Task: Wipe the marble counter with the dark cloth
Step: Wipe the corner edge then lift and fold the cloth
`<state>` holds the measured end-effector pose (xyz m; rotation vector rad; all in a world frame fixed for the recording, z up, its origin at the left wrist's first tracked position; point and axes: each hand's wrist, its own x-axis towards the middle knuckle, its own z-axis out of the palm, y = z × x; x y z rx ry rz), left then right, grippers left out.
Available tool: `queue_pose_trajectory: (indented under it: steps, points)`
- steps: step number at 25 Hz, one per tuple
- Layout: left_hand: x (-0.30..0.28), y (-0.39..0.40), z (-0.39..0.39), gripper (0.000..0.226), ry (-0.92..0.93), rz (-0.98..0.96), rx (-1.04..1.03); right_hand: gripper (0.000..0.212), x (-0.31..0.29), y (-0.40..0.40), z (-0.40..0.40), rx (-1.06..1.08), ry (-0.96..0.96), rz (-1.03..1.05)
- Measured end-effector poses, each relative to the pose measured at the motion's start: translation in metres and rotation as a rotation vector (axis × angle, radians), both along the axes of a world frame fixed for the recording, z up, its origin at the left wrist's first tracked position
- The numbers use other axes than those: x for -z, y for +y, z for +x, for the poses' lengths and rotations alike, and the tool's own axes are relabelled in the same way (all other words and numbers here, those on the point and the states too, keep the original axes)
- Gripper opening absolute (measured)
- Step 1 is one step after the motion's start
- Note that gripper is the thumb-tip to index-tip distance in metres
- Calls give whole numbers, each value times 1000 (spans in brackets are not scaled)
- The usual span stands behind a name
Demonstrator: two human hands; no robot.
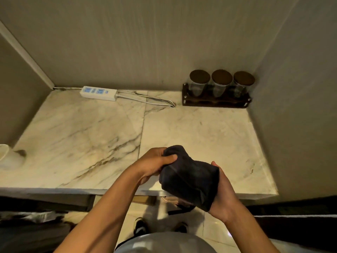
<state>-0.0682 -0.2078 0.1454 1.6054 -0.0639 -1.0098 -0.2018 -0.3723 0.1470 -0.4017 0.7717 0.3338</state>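
Head view: the bunched dark fabric cloth (189, 178) is held in the air over the near edge of the veined white marble surface (91, 136), not yet touching it. Left hand (155, 166) grip pinches its upper fold; right hand (223, 194) grip cups it from beneath, probably gathering a pad for wiping. At the back stand a white power strip (99, 93) with trailing cable and a dark rack of three lidded glass jars (217, 90); both would block strokes there.
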Motion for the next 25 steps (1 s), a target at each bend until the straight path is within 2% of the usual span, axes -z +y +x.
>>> queue_pose_trajectory:
  steps: [3, 6, 11, 14, 16, 18, 21, 25]
  points:
    - [11, 42, 8, 22, 44, -60, -212, 50, 13, 10, 16, -103, -48, -196]
    - [22, 82, 9, 22, 83, -84, -443, 24, 14, 34, 53, -311, -95, -431]
    - [50, 137, 9, 27, 266, -133, -748, 32, 24, 82, 136, -679, -134, -890]
    - [59, 159, 17, 30, 353, -205, -848, 35, 39, 113, 183, -747, -187, -1018]
    - [60, 170, 24, 29, 366, -223, -845, 36, 50, 129, 210, -771, -223, -1121]
    - [63, 172, 29, 25, 338, -146, -821, 39, 58, 137, 231, -852, -252, -1239]
    - [75, 175, 37, 31, 264, 72, -799, 47, 70, 145, 250, -1008, -271, -1342]
    - [82, 176, 45, 27, -125, 576, -507, 42, 83, 150, 253, -1071, -324, -1686]
